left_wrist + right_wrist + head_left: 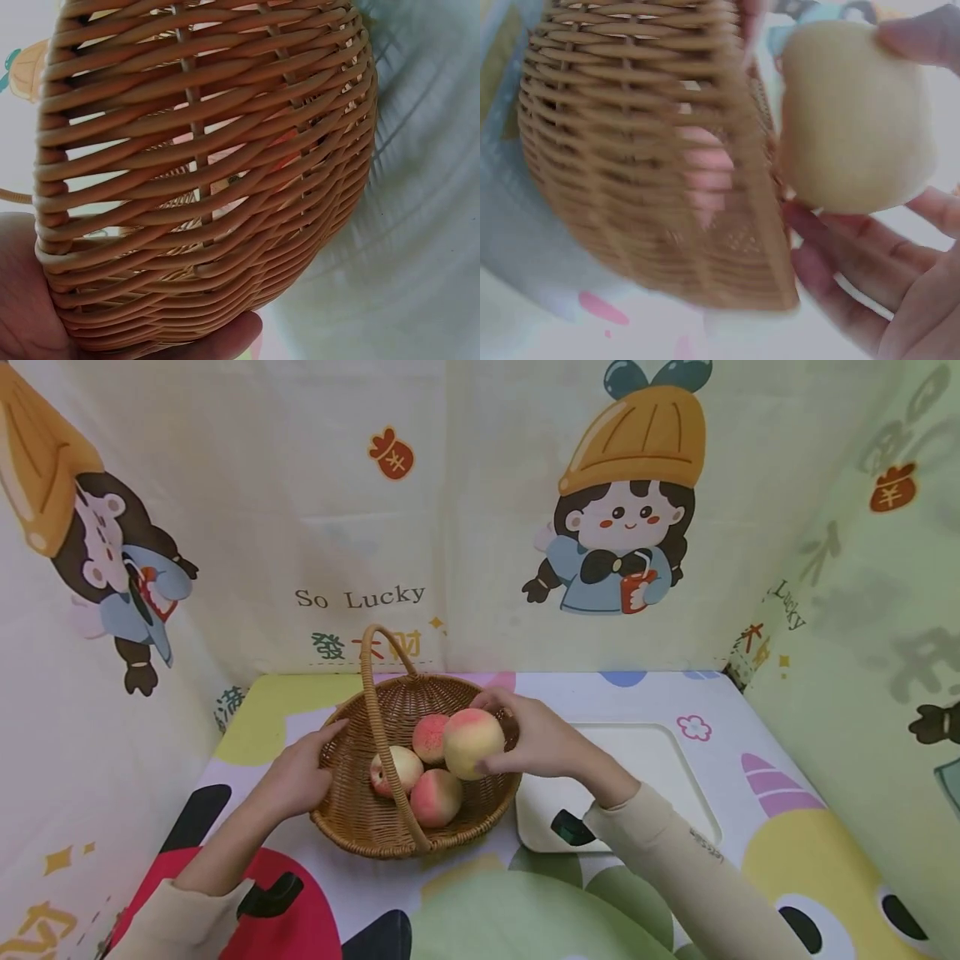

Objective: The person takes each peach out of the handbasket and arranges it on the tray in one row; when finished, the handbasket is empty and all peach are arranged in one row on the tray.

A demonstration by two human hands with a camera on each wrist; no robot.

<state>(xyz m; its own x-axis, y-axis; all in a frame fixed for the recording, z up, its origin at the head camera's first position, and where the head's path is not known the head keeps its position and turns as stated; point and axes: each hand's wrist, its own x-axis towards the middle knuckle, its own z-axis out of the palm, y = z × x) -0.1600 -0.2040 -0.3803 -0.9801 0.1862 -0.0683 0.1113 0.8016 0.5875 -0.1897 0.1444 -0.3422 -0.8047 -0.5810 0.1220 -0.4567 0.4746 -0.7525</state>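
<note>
A brown wicker basket (352, 827) with an arched handle stands on the table. Gripping its left rim is my left hand (303, 772); in the left wrist view a finger (229, 337) lies along the outside of the weave. My right hand (543, 735) holds a yellow peach (473, 743) with a pink top between thumb and fingers, over the basket's right side. Inside the basket lie three more peaches: a red one (429, 737) at the back, a pale one (405, 768) partly behind the handle, and a pink-and-yellow one (437, 798) in front.
A white shallow tray (652, 777) lies right of the basket, partly under my right forearm. The table (585, 693) wears a colourful printed cloth. Printed cream cloth (480, 527) hangs behind and at both sides. Dark straps circle both wrists.
</note>
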